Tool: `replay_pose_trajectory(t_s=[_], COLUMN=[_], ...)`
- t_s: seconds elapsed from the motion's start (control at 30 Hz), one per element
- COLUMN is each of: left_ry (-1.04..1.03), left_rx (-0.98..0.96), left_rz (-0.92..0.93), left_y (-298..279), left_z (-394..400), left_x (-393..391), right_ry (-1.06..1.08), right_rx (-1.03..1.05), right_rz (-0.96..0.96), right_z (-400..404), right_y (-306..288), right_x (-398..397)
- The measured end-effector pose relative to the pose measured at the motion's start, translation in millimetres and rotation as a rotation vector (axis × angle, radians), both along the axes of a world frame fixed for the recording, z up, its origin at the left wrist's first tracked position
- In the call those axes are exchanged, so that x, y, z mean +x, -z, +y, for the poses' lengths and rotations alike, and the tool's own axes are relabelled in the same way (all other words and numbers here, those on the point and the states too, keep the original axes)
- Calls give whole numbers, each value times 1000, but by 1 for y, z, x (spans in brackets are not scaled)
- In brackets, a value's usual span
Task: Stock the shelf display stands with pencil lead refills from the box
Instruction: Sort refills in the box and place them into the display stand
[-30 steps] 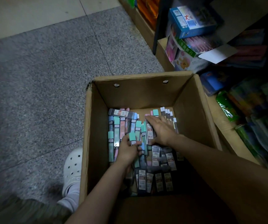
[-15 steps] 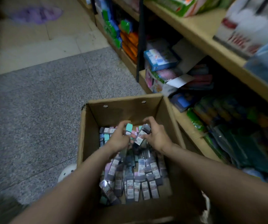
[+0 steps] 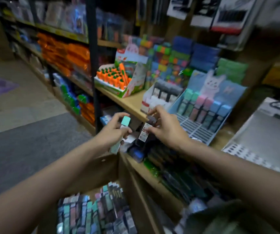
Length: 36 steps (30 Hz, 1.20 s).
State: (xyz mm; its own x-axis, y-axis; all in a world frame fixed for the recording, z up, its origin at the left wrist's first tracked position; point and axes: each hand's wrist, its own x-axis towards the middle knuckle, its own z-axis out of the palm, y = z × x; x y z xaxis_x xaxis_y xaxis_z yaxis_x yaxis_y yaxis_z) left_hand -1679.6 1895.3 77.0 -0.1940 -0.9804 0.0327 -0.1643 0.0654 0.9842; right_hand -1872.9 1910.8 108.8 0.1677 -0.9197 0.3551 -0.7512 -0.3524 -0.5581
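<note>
**Refills lifted out of the box toward the shelf**

Both hands had risen out of the cardboard box (image 3: 108,168) since the earlier frame, each carrying a refill up toward the shelf (image 3: 127,102). Nearest the camera, the box sat low, with many more pencil lead refills (image 3: 95,215) lying packed inside it. Above its far wall, the left hand (image 3: 112,132) had its fingers curled round a mint-capped refill (image 3: 120,132), held tilted. Just beside it, the right hand (image 3: 168,129) pinched a dark refill (image 3: 145,131) with a red-and-white label between thumb and fingers; motion blur hid finer detail. Both refills hung in the air just short of the shelf's front edge. Farther back on the shelf stood a blue display stand (image 3: 201,130) with a row of pastel-capped refills along its back, its front slots bare. Left of it stood a white display stand (image 3: 152,100), and beyond that a carrot-themed display box (image 3: 119,88).
</note>
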Motion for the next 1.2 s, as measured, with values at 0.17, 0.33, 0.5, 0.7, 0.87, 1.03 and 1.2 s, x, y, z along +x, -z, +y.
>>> replay_pose_trajectory(t_s=[0.17,0.33,0.5,0.7,0.87,1.03,1.2], left_ry=[58,95,151,155,165,169,153], left_rx=[-85,-138,-197,-180,-162,-151,-142], left_rz=[128,135,118,75,32,33,55], left_y=[-31,-30,-15,-2,0,-3,-3], left_z=[-23,-50,-72,-83,-84,-83,-84], left_x=[-22,-36,-47,-55,-58,-57,-58], right_ry=[104,254,310,316,298,307,284], right_rx=[-159,-324,-364,-316,-255,-246,-255], right_rz=[84,90,128,223,289,283,287], right_z=[-8,-25,-55,-84,-98,-103,-99], right_y=[-69,-116,-122,-103,-92,-87,-88], right_x=[-40,-64,-67,-67,-64,-64,-65])
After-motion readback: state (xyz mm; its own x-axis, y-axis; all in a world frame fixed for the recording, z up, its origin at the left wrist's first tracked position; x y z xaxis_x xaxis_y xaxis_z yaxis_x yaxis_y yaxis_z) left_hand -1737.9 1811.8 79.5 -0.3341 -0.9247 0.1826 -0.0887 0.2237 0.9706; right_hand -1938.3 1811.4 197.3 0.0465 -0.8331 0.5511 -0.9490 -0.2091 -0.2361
